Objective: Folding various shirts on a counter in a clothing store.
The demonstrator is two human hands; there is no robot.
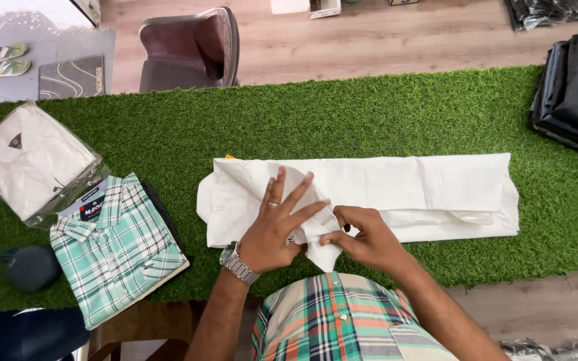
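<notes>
Lying crosswise, one white shirt (396, 190) ran its long axis left-right; left hand (277, 227) pressed it with fingers splayed, right hand (362, 239) pinched its near fold; two folded shirts (118, 247) lay left of the fingers.

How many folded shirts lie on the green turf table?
3: white cloth shirt under both hands at centre, green checked shirt at left, bagged white shirt far left. The dark pile at right may hold more.

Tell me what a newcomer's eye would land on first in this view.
Probably the long white folded garment stretched across the middle of the green turf-covered table, with the left hand pressed flat on it and the right hand pinching its near edge. Next, the green checked shirt at the left, beside a white shirt in a clear bag.
</notes>
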